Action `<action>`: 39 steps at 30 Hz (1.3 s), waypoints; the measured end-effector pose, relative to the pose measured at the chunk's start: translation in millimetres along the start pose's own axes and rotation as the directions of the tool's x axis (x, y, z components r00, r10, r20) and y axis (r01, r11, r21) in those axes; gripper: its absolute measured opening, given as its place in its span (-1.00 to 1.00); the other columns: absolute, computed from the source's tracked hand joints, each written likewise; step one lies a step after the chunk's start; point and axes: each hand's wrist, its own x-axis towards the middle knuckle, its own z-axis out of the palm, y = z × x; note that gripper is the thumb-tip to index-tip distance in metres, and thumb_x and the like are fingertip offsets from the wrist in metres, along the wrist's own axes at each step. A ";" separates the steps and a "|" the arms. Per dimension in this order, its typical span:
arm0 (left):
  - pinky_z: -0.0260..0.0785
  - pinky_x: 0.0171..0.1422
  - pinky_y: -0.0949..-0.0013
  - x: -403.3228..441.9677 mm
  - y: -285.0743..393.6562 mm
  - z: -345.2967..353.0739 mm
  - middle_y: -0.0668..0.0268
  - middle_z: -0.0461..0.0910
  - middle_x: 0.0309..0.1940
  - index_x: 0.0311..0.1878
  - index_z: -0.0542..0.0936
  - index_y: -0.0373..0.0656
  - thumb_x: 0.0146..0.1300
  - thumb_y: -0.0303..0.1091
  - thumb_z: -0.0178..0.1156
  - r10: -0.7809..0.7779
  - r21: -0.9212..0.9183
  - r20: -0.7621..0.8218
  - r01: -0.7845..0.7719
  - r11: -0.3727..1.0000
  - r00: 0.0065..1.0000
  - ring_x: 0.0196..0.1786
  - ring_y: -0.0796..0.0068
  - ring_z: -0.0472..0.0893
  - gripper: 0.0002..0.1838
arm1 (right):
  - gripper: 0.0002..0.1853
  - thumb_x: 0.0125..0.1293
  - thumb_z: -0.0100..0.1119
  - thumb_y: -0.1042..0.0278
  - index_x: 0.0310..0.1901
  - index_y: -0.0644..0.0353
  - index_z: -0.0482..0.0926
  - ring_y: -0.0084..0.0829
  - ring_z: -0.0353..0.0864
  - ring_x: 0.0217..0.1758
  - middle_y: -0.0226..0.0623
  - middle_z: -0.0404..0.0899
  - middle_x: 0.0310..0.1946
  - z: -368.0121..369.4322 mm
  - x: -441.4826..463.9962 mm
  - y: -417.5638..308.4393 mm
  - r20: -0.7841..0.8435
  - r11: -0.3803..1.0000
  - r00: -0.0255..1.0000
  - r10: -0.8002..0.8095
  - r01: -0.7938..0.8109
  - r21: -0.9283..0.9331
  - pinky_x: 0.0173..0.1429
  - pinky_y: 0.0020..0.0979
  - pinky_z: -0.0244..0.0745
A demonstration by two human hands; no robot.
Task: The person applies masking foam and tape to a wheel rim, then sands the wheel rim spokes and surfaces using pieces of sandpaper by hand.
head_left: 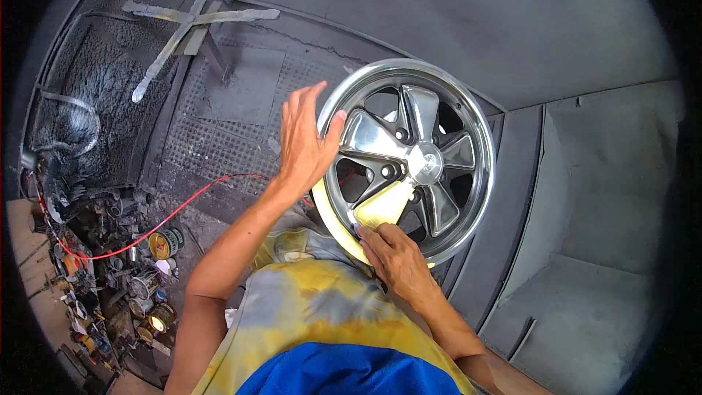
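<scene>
A polished metal car wheel rim (479, 148), with several wide spokes and a round centre cap (425, 164), faces up in front of my body. Yellow from my clothing shows in its lower spoke and edge. My left hand (303, 139) is open beside the left edge, fingers stretched and thumb at the lip; whether it presses there I cannot tell. At the lower spoke, my right hand (398, 257) has its fingers curled together against the metal near the rim's lower edge. Whatever may be under those fingertips is hidden.
A paint-crusted cross-shaped stand (193, 20) rises at upper left. A red hose (175, 212) runs across the floor toward the wheel. Cans (166, 243) and cluttered tools lie at lower left. Grey walls (453, 14) enclose the back and right.
</scene>
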 end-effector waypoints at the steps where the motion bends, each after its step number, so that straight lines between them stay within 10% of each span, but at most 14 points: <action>1: 0.37 0.55 -0.09 -8.7 -2.9 9.4 -0.05 0.60 0.32 0.51 0.56 -0.29 0.57 -0.22 0.37 -0.050 -0.060 -0.041 0.048 0.997 0.998 0.39 -0.13 0.56 -0.43 | -0.58 0.49 0.46 0.46 0.35 0.22 0.76 -0.12 0.70 -0.13 -0.17 0.61 -0.20 0.3 0.8 1.1 0.022 1.000 1.000 0.008 -0.008 0.001 0.00 -0.11 0.70; 39: 0.43 0.47 0.01 -11.6 -4.5 9.5 0.01 0.71 0.20 0.38 0.67 -0.36 0.65 -0.21 0.30 -0.128 -0.059 0.014 0.128 0.990 0.992 0.28 -0.04 0.63 -0.55 | -0.60 0.41 0.49 0.42 0.26 0.18 0.81 -0.21 0.64 -0.23 -0.29 0.55 -0.31 12.8 5.1 6.3 -0.042 0.991 0.997 -0.072 0.067 -0.114 -0.07 -0.14 0.57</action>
